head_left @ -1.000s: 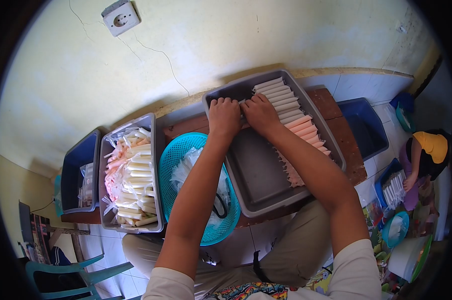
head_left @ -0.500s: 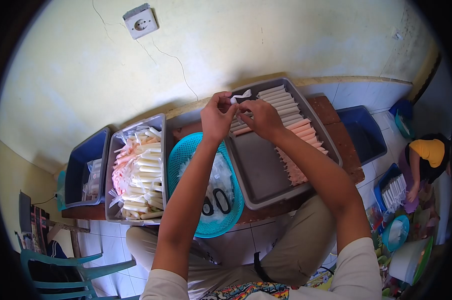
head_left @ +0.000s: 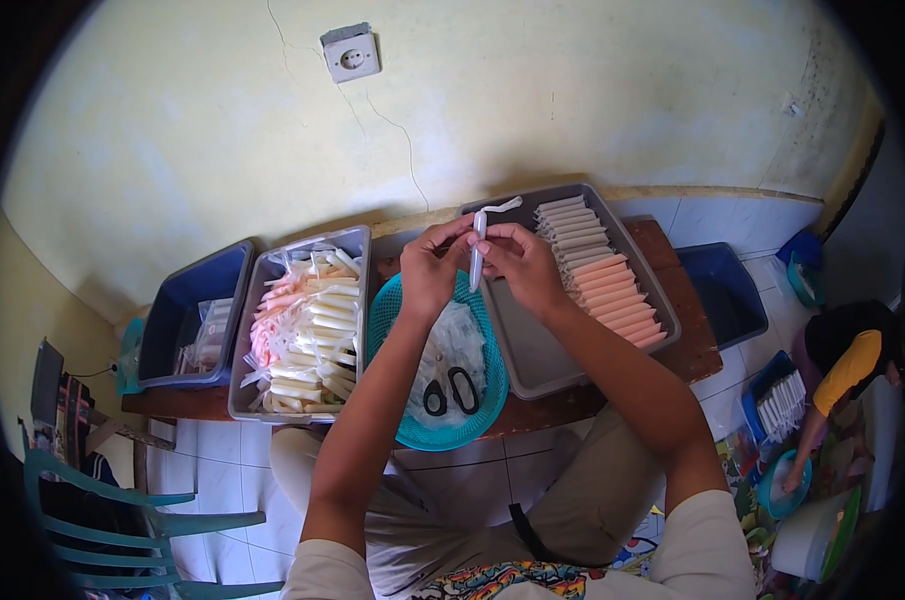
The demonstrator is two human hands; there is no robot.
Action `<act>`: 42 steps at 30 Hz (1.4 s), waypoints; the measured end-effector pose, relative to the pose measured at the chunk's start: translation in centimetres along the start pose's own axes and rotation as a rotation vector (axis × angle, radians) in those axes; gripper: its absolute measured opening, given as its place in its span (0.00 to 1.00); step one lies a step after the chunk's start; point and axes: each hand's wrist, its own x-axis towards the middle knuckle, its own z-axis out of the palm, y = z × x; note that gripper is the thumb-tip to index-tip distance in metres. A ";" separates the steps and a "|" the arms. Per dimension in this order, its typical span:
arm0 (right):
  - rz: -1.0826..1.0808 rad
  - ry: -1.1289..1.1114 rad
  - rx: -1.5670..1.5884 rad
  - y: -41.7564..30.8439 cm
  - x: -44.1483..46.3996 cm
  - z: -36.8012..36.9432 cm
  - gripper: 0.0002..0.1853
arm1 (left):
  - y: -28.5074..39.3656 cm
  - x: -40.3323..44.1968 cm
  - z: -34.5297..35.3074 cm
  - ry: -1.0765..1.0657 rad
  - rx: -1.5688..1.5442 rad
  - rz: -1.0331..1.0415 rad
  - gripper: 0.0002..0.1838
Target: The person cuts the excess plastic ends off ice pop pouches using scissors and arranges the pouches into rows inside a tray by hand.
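A slim white ice pop [head_left: 478, 255] in a clear plastic sleeve stands nearly upright between my hands, its loose sleeve end trailing off to the right at the top. My left hand [head_left: 435, 268] pinches it from the left side, and my right hand [head_left: 525, 265] grips it from the right with fingers closed. Both hands are over the near left part of a grey tray [head_left: 538, 365]. In that tray lie rows of white ice pops [head_left: 578, 232] and pink ice pops [head_left: 618, 300].
A turquoise basket [head_left: 378, 320] holds clear plastic sleeves [head_left: 463, 340] and black-handled scissors [head_left: 453, 390]. Left of it, a grey bin [head_left: 363, 262] is heaped with more pops, beside a dark blue bin [head_left: 188, 290]. A co-worker [head_left: 843, 370] bends at far right.
The ice pop has come up into view, upright between my hands. My view has shifted, and the co-worker's arm now reaches lower, to a turquoise bowl.
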 end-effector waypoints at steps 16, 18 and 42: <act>0.282 -0.039 0.237 1.8 -5.3 3.8 0.19 | 0.4 -7.4 -5.8 -0.191 0.276 0.034 0.25; 0.308 -0.053 0.158 2.0 -5.5 4.1 0.19 | -0.2 -8.1 -6.2 -0.181 0.266 0.000 0.25; -0.055 -0.547 -1.044 3.4 -12.0 7.5 0.37 | -1.1 -9.5 -9.5 0.075 0.320 -0.106 0.20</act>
